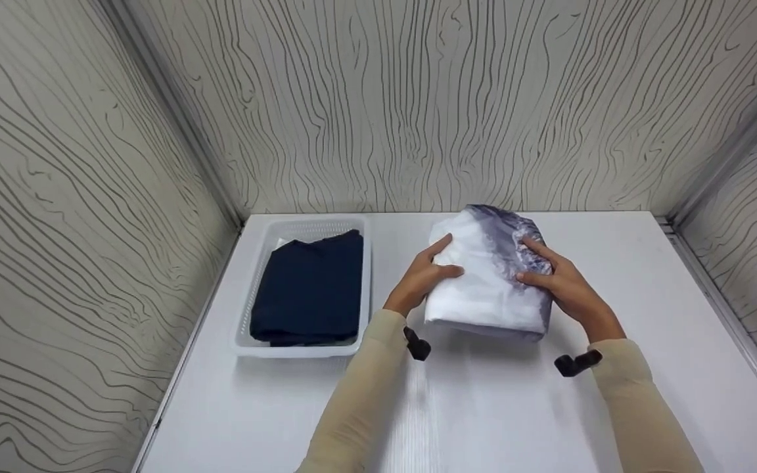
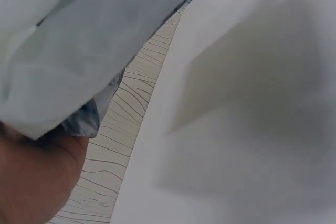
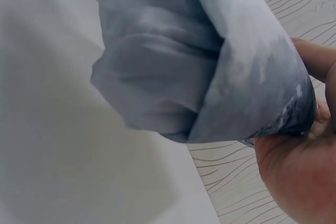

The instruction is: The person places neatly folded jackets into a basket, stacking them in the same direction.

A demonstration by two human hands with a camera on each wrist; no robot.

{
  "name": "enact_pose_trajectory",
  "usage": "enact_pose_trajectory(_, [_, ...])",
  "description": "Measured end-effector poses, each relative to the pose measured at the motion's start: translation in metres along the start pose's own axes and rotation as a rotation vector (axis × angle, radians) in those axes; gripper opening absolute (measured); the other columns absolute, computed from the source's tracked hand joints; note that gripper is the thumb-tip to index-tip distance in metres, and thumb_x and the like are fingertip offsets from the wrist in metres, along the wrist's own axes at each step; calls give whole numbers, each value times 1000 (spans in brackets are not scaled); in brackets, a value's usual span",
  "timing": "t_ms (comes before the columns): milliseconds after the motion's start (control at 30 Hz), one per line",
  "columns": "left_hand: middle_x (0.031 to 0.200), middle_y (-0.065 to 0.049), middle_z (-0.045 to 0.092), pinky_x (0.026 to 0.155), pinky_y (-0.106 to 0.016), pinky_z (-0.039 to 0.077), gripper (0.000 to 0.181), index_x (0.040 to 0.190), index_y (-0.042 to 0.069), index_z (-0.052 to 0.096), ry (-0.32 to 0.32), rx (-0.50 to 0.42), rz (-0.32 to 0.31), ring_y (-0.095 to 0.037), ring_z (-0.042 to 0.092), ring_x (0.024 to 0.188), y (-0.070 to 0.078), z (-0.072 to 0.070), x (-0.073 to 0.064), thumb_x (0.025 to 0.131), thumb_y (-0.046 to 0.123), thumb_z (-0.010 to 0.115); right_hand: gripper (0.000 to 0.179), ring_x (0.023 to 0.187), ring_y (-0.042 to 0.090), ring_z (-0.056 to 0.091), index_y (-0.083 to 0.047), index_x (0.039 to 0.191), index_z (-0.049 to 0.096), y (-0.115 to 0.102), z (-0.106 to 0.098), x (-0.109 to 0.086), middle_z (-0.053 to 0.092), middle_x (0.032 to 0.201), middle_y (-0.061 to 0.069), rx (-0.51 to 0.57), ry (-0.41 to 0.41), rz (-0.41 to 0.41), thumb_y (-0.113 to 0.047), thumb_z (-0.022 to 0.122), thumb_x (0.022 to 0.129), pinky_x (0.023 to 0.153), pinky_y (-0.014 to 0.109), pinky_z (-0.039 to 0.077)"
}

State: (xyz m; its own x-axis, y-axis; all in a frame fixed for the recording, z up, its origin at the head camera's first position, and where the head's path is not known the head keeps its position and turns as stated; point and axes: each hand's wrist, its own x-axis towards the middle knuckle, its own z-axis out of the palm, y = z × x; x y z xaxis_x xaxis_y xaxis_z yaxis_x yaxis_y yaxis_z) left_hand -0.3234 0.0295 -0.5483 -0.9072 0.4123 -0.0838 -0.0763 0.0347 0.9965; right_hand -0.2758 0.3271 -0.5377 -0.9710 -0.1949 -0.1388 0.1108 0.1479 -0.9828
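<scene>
Between both hands is a folded cloth garment (image 1: pixel 483 295), white on its left part and mottled grey-purple on its right. My left hand (image 1: pixel 421 279) grips its left edge, with thumb and a finger on top. On the opposite edge my right hand (image 1: pixel 566 286) holds it the same way. The wrist views show the underside of the folded garment (image 2: pixel 89 51), raised over the white table with its shadow below. Loose folds of the garment (image 3: pixel 152 72) hang near the right hand (image 3: pixel 299 177). The other fingers are hidden beneath the cloth.
Left of the hands, a white plastic basket (image 1: pixel 367 289) with perforated sides stands on the white table (image 1: pixel 483 407). Folded dark navy clothing (image 1: pixel 309 289) lies in it. Wood-grain patterned walls (image 1: pixel 378 98) close off the back and both sides.
</scene>
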Motion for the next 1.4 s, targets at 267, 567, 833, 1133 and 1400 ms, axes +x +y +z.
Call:
enact_pose_trajectory(267, [177, -3, 28, 123, -49, 41, 85, 165, 33, 40, -16, -1, 6, -31, 27, 163, 4, -13, -2, 91, 17, 79, 96, 166, 41, 3, -17, 173, 15, -11, 10, 5, -7, 179, 20, -8, -5, -33, -11, 75, 99, 132, 54, 17])
enact_pose_trajectory(567, [177, -3, 26, 124, -48, 41, 86, 166, 31, 40, -10, -32, 22, -30, 23, 164, 15, -31, -8, 90, 14, 79, 95, 165, 38, 7, -16, 172, 20, -23, 25, 15, -1, 179, 19, -11, 12, -63, -10, 78, 96, 132, 51, 18])
enact_pose_trajectory(833, [176, -4, 29, 121, -47, 44, 86, 165, 33, 40, 11, -31, 23, -28, 33, 160, 21, -52, -13, 91, 13, 78, 95, 166, 40, 6, -17, 172, 22, -32, 43, 28, -2, 179, 20, 7, 1, -90, -9, 78, 95, 133, 56, 15])
enact_pose_trajectory(1133, [176, 0, 29, 123, -48, 41, 85, 166, 32, 40, 16, 9, 52, -26, 32, 161, 29, -79, -21, 92, 15, 78, 94, 166, 38, 8, -18, 172, 22, -43, 63, 39, 0, 180, 17, 11, -22, -116, -11, 78, 97, 132, 55, 19])
enact_pose_trajectory(1400, [177, 0, 27, 127, -51, 35, 85, 166, 31, 39, 22, 44, 92, -27, 26, 164, 34, -102, -32, 93, 16, 79, 94, 166, 37, 8, -20, 171, 26, -52, 82, 48, 5, 180, 16, -75, -24, -148, -19, 81, 95, 133, 55, 16])
